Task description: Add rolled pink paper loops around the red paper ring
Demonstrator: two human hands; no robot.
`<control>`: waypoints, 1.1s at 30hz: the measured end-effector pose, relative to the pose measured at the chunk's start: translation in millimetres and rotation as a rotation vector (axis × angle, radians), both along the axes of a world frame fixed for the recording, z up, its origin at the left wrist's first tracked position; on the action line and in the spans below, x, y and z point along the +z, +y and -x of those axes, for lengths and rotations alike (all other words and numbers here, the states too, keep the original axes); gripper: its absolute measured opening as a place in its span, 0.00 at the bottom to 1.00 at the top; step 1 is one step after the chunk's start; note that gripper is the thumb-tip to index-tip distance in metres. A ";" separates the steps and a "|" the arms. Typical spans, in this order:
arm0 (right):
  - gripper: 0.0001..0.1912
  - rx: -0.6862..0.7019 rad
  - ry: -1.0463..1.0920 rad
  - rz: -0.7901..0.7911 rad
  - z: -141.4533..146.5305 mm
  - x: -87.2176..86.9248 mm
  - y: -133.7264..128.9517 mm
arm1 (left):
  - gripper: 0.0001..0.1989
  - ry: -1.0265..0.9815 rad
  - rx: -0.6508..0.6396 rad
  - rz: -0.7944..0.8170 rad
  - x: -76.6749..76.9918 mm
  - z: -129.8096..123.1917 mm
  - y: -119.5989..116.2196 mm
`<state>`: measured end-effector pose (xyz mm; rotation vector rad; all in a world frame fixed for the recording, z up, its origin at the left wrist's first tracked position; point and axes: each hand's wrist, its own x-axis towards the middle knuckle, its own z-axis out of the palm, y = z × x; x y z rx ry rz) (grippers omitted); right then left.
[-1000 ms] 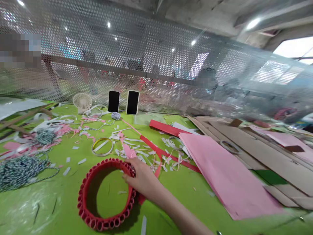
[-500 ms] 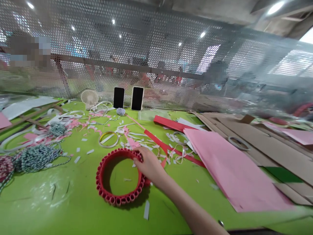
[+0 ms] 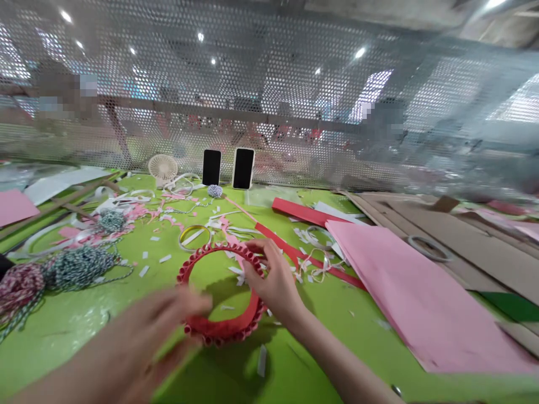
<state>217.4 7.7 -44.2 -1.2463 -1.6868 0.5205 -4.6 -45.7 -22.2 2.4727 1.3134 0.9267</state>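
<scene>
The left hand (image 3: 138, 331) has entered the view from the lower left, and the red paper ring edged with small rolled tubes (image 3: 221, 328) now appears tilted rather than flat on the green desk (image 3: 337, 342). The ring sits between both hands.

Right hand (image 3: 273, 278): the forearm extends from the lower right. The grip is half open, with the fingertips at the ring's upper right rim; whether it clasps the ring cannot be told.

Left hand: motion-blurred. The grip is open, with the fingers extended toward the ring's left rim; contact cannot be confirmed.

Nearby lie a yellow-edged tape roll (image 3: 194, 226), white paper scraps (image 3: 166, 258) and a long red paper strip (image 3: 269, 235). A stack of pink paper sheets (image 3: 421, 292) lies to the right.
</scene>
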 end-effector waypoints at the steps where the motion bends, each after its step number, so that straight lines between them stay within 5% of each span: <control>1: 0.10 0.006 0.003 -0.029 0.3 0.8 -1.1 | 0.18 0.028 -0.001 -0.022 7.8 -8.5 16.9; 3: 0.11 0.022 0.005 -0.092 0.4 1.1 -2.4 | 0.24 0.065 -0.015 -0.009 19.1 -25.6 49.4; 7: 0.13 0.044 0.052 -0.072 -2.4 -0.3 0.1 | 0.21 -0.057 -0.164 0.474 18.7 -46.9 86.1; 13: 0.26 0.093 0.060 0.276 -9.8 3.2 6.0 | 0.19 -0.365 -0.018 0.600 -0.5 -49.2 76.2; 19: 0.20 0.240 0.115 0.392 -9.8 -1.2 6.5 | 0.22 -0.588 0.041 0.910 -2.1 -49.9 71.2; 26: 0.21 0.273 0.165 0.428 -9.8 -6.1 7.1 | 0.20 -0.696 0.030 0.997 -4.3 -49.2 67.9; 33: 0.32 0.220 0.416 0.591 -2.4 -2.7 1.2 | 0.21 -0.960 0.222 0.901 -7.3 -49.8 66.8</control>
